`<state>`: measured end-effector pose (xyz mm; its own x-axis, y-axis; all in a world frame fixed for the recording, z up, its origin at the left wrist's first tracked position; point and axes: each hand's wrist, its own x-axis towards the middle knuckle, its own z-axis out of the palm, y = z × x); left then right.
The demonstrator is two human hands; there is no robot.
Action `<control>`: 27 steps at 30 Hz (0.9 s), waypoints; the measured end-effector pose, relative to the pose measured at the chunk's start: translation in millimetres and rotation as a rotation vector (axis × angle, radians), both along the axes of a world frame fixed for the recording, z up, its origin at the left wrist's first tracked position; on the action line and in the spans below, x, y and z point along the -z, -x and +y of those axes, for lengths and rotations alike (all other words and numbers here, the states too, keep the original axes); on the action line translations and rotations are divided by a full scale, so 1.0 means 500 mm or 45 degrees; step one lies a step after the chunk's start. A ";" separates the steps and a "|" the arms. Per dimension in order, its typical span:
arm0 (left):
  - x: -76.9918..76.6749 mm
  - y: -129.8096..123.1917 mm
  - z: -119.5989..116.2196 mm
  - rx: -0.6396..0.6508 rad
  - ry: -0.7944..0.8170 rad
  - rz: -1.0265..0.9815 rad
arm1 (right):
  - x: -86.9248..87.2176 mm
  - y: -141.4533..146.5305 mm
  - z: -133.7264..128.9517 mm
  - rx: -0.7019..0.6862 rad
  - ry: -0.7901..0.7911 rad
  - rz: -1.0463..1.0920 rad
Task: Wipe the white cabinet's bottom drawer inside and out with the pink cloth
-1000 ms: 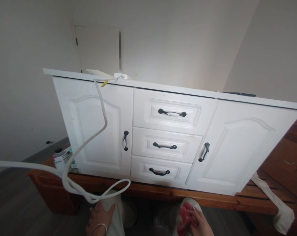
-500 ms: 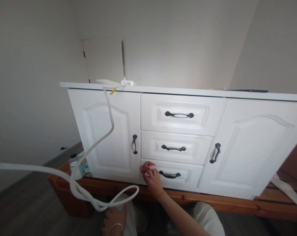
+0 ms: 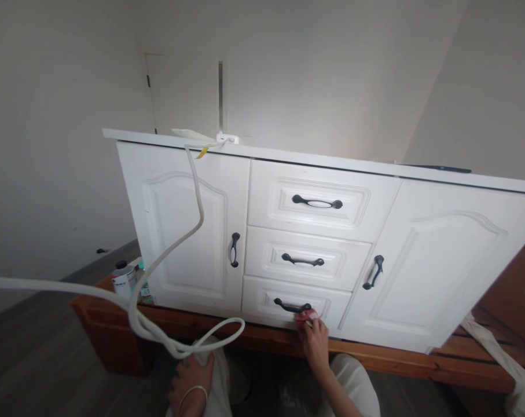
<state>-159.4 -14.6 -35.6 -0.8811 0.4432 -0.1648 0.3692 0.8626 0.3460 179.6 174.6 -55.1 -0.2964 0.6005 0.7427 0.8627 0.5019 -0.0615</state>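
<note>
Pink cloth (image 3: 306, 316) pinched in right hand (image 3: 315, 340), pressed flat to bottom drawer (image 3: 295, 305) of white cabinet (image 3: 440, 260), just under its black handle (image 3: 292, 306), fingers closed to keep contact. Left hand (image 3: 190, 379) rests on knee below cabinet; grip not discernible, white hose (image 3: 175, 246) looping above.

White cable (image 3: 175, 243) hangs off top; bottles (image 3: 122, 280) beside cabinet.
</note>
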 end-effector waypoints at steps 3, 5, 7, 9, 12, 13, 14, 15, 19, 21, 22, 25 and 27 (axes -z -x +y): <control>0.004 0.000 0.005 0.005 -0.002 0.008 | -0.007 -0.146 0.030 0.154 0.037 0.118; 0.007 0.001 0.009 0.016 0.000 0.009 | -0.032 -0.205 0.054 0.115 0.057 0.217; 0.007 0.001 0.012 0.011 0.008 -0.003 | -0.078 -0.221 0.071 0.074 0.076 0.358; 0.005 0.000 0.015 -0.005 0.015 -0.025 | -0.138 -0.197 0.076 0.087 0.078 0.523; 0.007 0.000 0.017 -0.022 0.014 -0.019 | -0.230 -0.101 0.064 0.044 0.073 0.688; 0.010 0.000 0.017 -0.026 0.013 -0.013 | -0.255 -0.058 0.055 -0.007 0.082 0.717; 0.014 0.001 0.017 -0.030 0.011 -0.008 | -0.275 -0.010 0.045 -0.074 0.105 0.731; 0.019 0.003 0.017 -0.030 0.002 0.000 | -0.290 0.040 0.034 -0.141 0.126 0.740; 0.036 0.014 0.014 -0.032 -0.059 0.060 | -0.301 0.239 -0.010 -0.357 0.193 0.664; 0.035 0.018 0.012 -0.040 -0.061 0.035 | -0.293 0.317 -0.024 -0.505 0.249 0.496; 0.033 0.020 0.011 -0.042 -0.057 0.007 | -0.290 0.347 -0.028 -0.582 0.270 0.395; 0.023 0.021 0.008 -0.039 -0.062 -0.029 | -0.290 0.395 -0.033 -0.741 0.308 0.186; 0.019 0.021 0.006 -0.032 -0.078 -0.021 | -0.291 0.390 -0.039 -0.778 0.355 0.197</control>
<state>-169.8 -11.7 -45.0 -0.8896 0.4305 -0.1525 0.3414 0.8487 0.4040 -15.5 155.0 90.3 -0.5457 0.5342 0.6456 0.4007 0.8430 -0.3589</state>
